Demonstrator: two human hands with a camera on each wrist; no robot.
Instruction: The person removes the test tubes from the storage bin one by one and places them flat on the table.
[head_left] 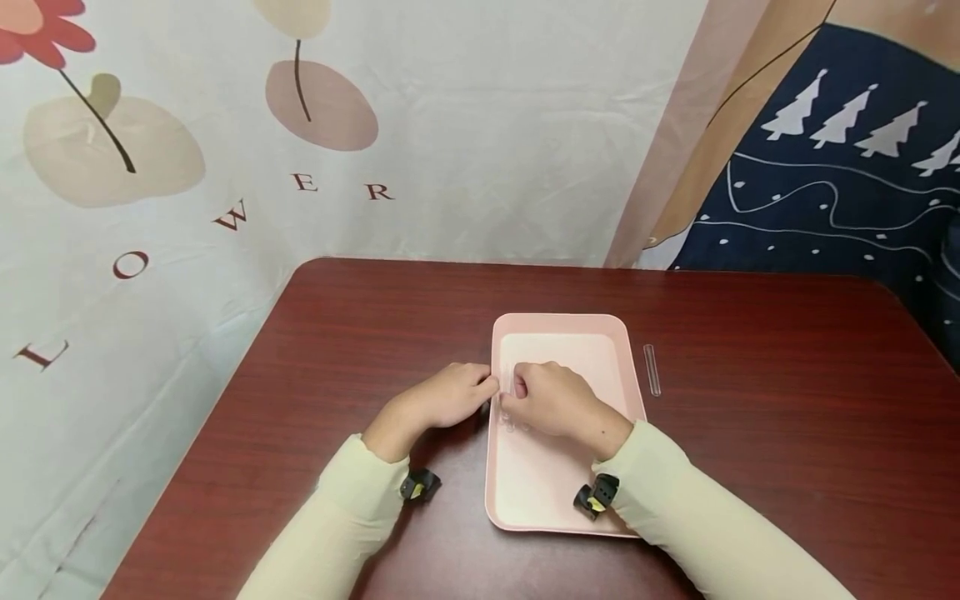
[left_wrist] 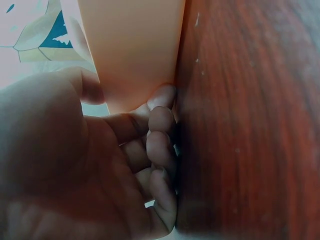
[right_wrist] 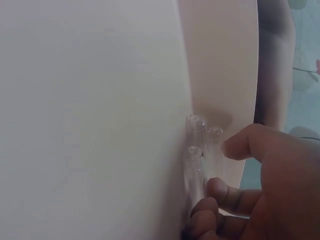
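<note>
Left hand (head_left: pixel 453 396) grips the left edge of a pink rectangular tray (head_left: pixel 525 492); right hand (head_left: pixel 555 400), hold unclear, curls beside clear round-ended tubes (right_wrist: pixel 193 172) inside that edge. Advisable: tray braced, pressure light, tubes kept from rolling.

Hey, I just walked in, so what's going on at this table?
A person is working with both hands at a pink tray on a dark red table. Their left hand holds the tray's left edge. Their right hand is inside the tray, its fingers at some clear tubes by the left wall; whether it grips one is hard to tell. Another clear tube lies on the table, just right of the tray.
</note>
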